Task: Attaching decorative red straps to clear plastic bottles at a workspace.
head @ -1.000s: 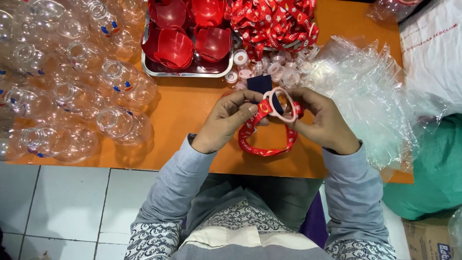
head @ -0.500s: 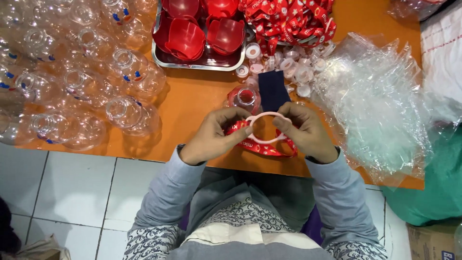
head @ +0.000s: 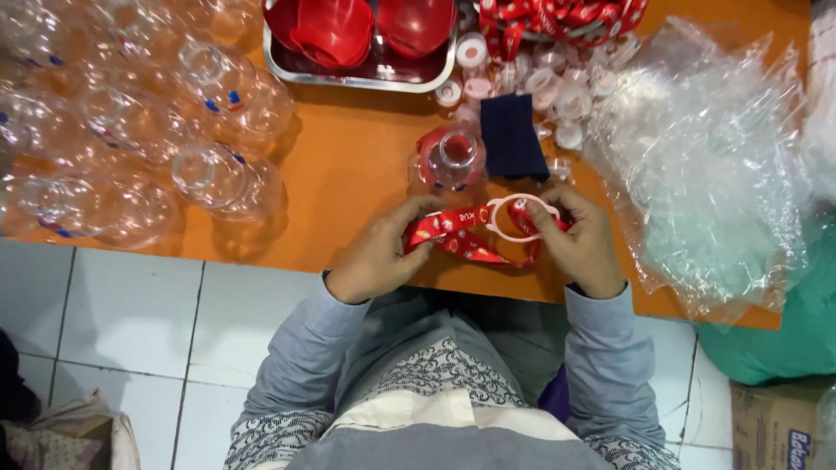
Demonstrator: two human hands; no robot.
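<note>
Hands at the near edge of the orange bench (head: 348, 183): left hand (head: 379, 257) fingers pinch one red printed strap (head: 453, 235), right hand (head: 579, 248) fingers pinch one white plastic ring (head: 521, 219) with the strap through it. One clear bottle (head: 450, 161) with a red strap stands just behind, one dark blue cloth (head: 514, 135) beside it. Clear bottles pile (head: 131, 122) left, too many to count; steel tray (head: 366, 80) with red bowls behind, plastic bags (head: 705, 165) right.

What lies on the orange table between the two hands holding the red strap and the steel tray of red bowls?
In the head view, a clear plastic bottle and a dark blue cloth.
</note>
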